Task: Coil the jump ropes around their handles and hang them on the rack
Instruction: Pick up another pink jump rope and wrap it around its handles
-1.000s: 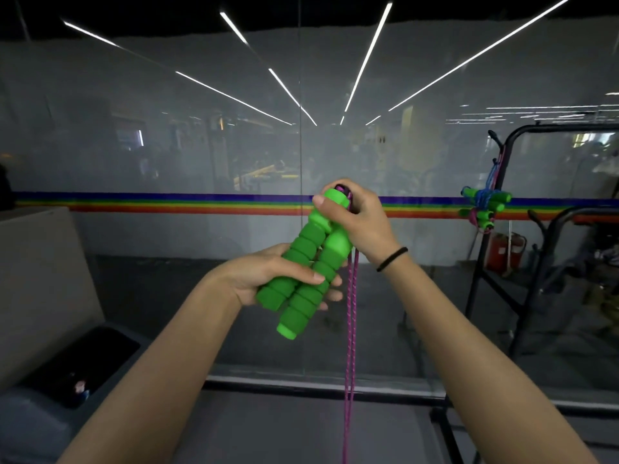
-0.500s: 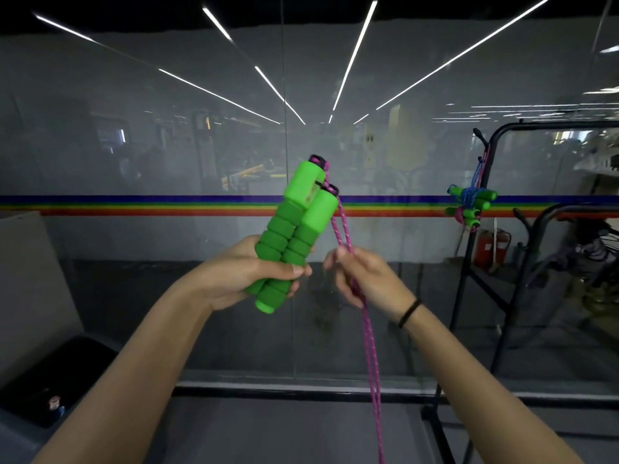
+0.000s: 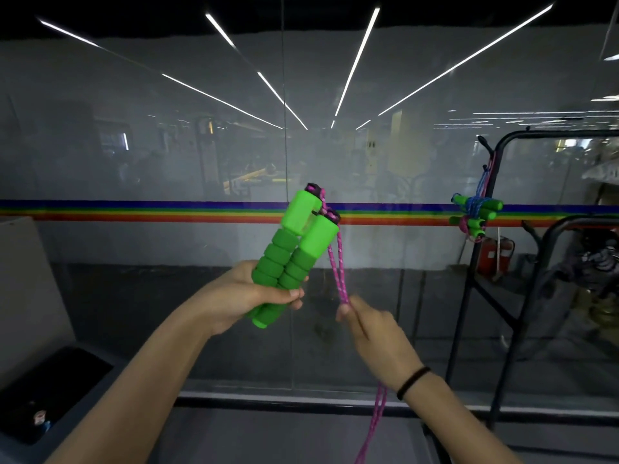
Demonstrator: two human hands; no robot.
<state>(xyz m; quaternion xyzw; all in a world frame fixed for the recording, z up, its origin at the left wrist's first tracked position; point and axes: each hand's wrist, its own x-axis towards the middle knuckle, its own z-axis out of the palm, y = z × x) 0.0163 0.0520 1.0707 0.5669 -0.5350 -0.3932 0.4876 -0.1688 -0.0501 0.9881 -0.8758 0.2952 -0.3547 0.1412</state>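
Two green foam handles [image 3: 294,249] of a jump rope stand side by side, tilted up to the right, and my left hand [image 3: 248,296] grips their lower ends. A pink rope [image 3: 338,269] runs doubled from the handle tops down to my right hand [image 3: 371,326], which pinches both strands just right of the handles. Below that hand the rope hangs slack toward the floor. On the black rack [image 3: 482,262] at the right hang coiled ropes with green handles [image 3: 475,214], from a hook.
A glass wall [image 3: 167,162] with a rainbow stripe stands straight ahead. A grey bin with a dark opening [image 3: 50,390] sits at the lower left. A second black frame [image 3: 552,256] and a red extinguisher [image 3: 495,252] are at the right.
My right hand left the handle tops and slid down the pink rope, now pinching it lower. My left hand raised the handles more upright.
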